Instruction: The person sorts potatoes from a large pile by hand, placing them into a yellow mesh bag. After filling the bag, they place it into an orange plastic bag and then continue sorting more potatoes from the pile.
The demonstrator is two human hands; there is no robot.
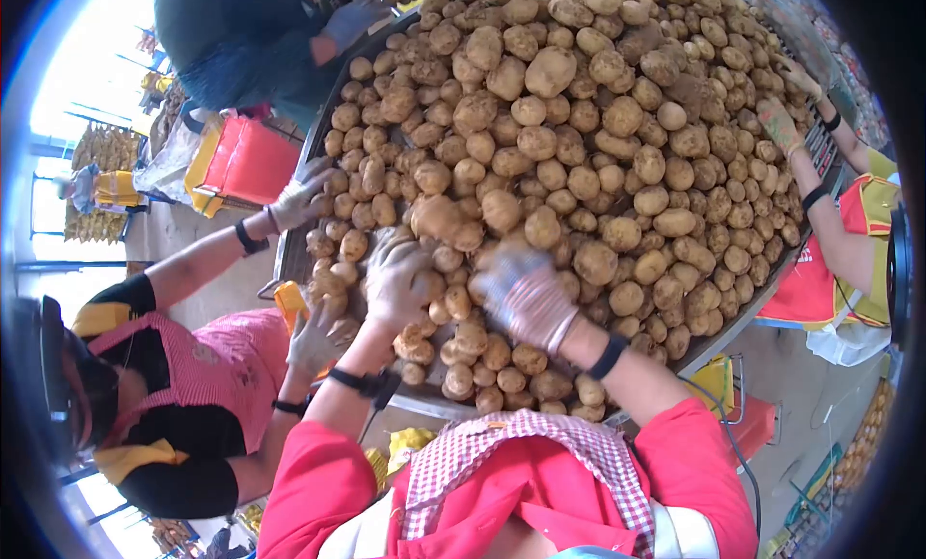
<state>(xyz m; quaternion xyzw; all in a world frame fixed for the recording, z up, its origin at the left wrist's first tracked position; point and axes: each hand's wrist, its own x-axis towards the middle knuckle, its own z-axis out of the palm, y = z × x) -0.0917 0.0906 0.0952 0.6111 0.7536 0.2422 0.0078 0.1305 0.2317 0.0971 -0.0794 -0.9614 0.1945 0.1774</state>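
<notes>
A large heap of potatoes point(550, 72) covers the metal-edged table in front of me. My left hand point(397, 277), in a light glove, lies on the potatoes near the front left, its fingers bent down over them; whether it grips one is hidden. To its right, my right hand point(526, 294), in a striped glove, reaches onto the heap and is smeared by motion at the fingers. Smaller potatoes point(497, 352) lie between my hands and the table's near edge. A blurred potato point(439, 217) sits just beyond both hands.
At the left, a co-worker in a pink apron point(241, 366) has both gloved hands at the table's edge. Another person point(241, 38) stands at the far left corner, and one more point(863, 241) reaches in from the right. A red crate point(253, 161) stands behind the left co-worker.
</notes>
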